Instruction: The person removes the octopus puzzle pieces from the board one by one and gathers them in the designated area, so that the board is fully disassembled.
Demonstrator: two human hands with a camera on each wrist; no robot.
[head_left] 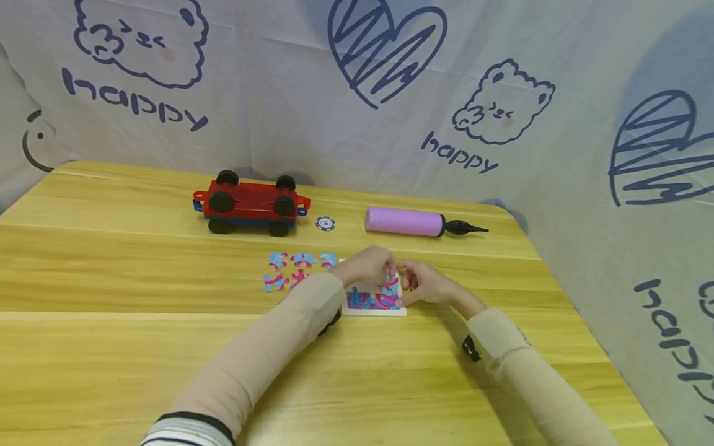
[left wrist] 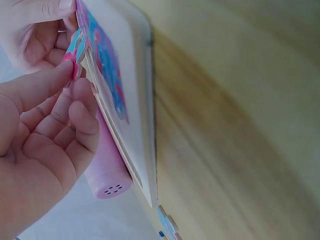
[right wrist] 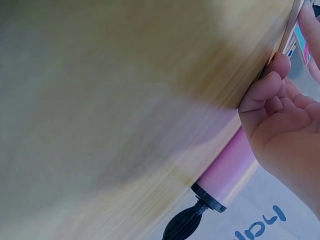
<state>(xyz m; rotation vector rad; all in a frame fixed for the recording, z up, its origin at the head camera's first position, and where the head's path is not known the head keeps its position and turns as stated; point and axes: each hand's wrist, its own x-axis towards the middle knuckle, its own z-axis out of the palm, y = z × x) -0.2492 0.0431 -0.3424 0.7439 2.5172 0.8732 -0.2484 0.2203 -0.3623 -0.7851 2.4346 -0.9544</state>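
A jigsaw puzzle board (head_left: 372, 313) with a white rim lies on the table, its near part filled with blue, pink and purple pieces. Between thumb and finger my left hand (head_left: 369, 265) pinches a blue-and-pink puzzle piece (left wrist: 76, 55), tilted over the board's far right part. My right hand (head_left: 428, 285) holds the board's right edge, its thumb on the rim side and its other fingers curled by the far corner. Several loose puzzle pieces (head_left: 303, 259) lie left of the board, some partly hidden by my left arm.
Behind the board lies a purple hand pump (head_left: 404, 222) with a black nozzle. A blue-and-white poker chip (head_left: 325, 223) is left of it, beside a red-and-blue toy cart (head_left: 253, 201) with black wheels pointing up. A printed white cloth (head_left: 290, 124) hangs behind the table.
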